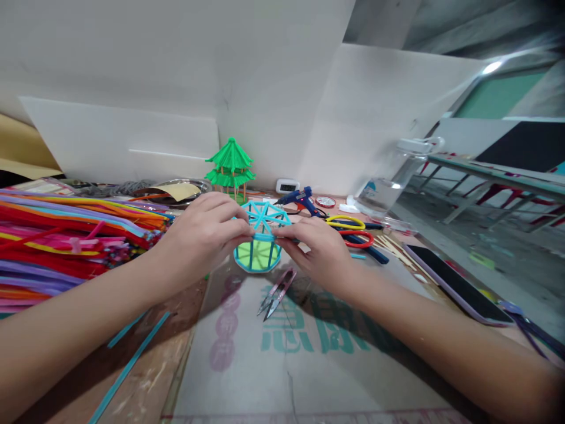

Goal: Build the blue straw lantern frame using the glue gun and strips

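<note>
Cardboard sheet (pixel 309 359) | blue frame (pixel 260 238) pinched between left grip (pixel 205 232), right grip (pixel 315 247)

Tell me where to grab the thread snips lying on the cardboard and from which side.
Judging by its pose, take the thread snips by the looped handle end, up and right, near the right hand. Come from above: they lie flat on the cardboard sheet, blades pointing down-left toward the camera, nothing else touching them.

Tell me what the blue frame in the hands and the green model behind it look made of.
The blue frame, held by the left hand and right hand, looks like thin matte sticks or coated wire, judging by its straight, even spokes; which one is unclear. The green model looks built of similar green sticks, with pale, possibly wooden, posts.
</note>
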`<state>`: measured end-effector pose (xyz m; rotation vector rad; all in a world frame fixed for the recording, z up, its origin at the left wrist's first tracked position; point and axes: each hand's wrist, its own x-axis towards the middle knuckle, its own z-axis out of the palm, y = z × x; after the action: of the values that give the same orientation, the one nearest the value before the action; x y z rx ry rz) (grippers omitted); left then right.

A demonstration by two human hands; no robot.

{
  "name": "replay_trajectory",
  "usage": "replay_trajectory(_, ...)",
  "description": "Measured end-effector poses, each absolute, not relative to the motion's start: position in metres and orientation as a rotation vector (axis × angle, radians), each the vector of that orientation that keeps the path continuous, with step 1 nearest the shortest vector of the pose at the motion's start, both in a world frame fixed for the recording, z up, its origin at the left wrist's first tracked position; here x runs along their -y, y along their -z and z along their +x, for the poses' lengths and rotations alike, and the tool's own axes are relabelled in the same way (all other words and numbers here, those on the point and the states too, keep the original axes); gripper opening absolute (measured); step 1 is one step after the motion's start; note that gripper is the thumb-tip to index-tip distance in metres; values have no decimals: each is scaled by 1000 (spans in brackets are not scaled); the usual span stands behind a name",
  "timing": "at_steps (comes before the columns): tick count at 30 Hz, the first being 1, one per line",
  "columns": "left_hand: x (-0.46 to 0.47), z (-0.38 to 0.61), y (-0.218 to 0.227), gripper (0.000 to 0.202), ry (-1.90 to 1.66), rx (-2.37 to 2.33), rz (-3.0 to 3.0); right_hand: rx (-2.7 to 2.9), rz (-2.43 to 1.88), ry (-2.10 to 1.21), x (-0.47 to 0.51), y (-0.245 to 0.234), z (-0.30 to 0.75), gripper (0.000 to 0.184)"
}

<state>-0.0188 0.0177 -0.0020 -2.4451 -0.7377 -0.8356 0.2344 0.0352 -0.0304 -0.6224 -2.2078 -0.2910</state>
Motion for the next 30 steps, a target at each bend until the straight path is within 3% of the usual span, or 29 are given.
replay_trajectory(6, -19, -19, 2, 6, 837, 714, -2459, 2212, -627, 265, -36, 30, 234, 11)
replay_trajectory(13, -18, -14, 2, 16, 871, 729, -2457, 2207, -648, 238, -34, 30, 234, 11)
replay_trajectory(26, -15, -18, -3, 15, 821, 767, -2451, 2323, -699, 187, -29, 13, 240, 28)
replay_trajectory(30, -17, -23, -11, 18, 769, 815, -2458, 2269, -804, 171, -31, -2, 246, 23)
